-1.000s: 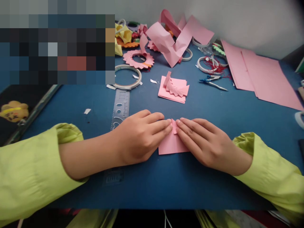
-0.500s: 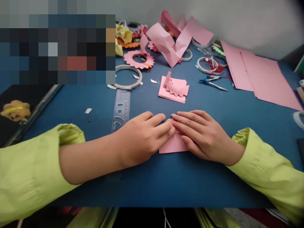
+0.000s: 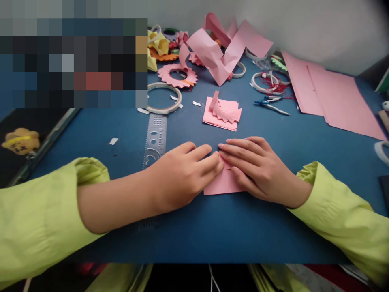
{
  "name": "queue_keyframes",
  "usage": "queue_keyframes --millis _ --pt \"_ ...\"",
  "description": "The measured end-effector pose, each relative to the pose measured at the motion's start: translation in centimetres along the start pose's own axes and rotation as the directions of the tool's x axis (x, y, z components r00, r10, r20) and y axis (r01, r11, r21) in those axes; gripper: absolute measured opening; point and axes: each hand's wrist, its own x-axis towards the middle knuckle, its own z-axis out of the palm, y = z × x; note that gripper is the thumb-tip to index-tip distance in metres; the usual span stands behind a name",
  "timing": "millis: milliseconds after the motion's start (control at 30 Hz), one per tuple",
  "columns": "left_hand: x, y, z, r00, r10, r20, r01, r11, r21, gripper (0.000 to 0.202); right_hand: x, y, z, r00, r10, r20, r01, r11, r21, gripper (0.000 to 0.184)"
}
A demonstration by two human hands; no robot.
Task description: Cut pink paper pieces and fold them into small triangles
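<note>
The left hand (image 3: 179,174) and the right hand (image 3: 258,170) both lie palm-down on a small pink paper piece (image 3: 223,185), which rests flat on the blue worktop (image 3: 243,231) near its front edge, centred between the two forearms. The left fingers (image 3: 208,164) are extended and held close together, pressing the left part of the piece. The right fingers (image 3: 238,151) are extended in the same way and press the upper right part. The tips of both hands meet at the top edge of the piece, where a small folded flap shows between them. Neither hand grips anything; each presses flat. Only the lower edge and lower middle of the piece show between the hands. At 12 o'clock from the piece, well apart, lies a stack of pink squares (image 3: 220,119) with folded pink units on top. At 10 o'clock, a clear ruler (image 3: 154,136) runs under the left wrist, and a tape ring (image 3: 164,98) lies beyond its far end. A blue compass (image 3: 272,106) lies at 1 o'clock, and large pink sheets (image 3: 334,99) lie at 2 o'clock. Crumpled pink paper (image 3: 219,50) sits at the far edge.
</note>
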Motion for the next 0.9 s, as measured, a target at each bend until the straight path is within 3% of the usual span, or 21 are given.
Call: queue_keyframes --millis 333,533,733,900 --pt "0.06 -0.03 -0.28 0.999 -0.015 0.037 0.017 0.999 -0.046 0.031 -0.01 -0.30 -0.40 0.970 -0.127 -0.206 0.120 0.992 -0.045 0.009" --pt "-0.17 0.13 -0.60 0.999 -0.026 0.033 0.030 0.995 -0.097 0.061 -0.29 -0.23 -0.60 0.973 -0.151 -0.175 0.148 0.989 -0.030 0.013" --pt "-0.27 0.06 -0.68 0.988 0.021 -0.153 -0.034 0.996 -0.084 0.021 -0.66 0.31 -0.71 0.962 -0.238 -0.131 0.235 0.971 -0.041 0.028" --pt "-0.18 -0.05 -0.64 0.986 -0.009 -0.164 -0.025 0.979 -0.202 0.015 -0.78 0.54 -0.45 0.968 -0.203 -0.148 0.202 0.979 -0.028 0.007"
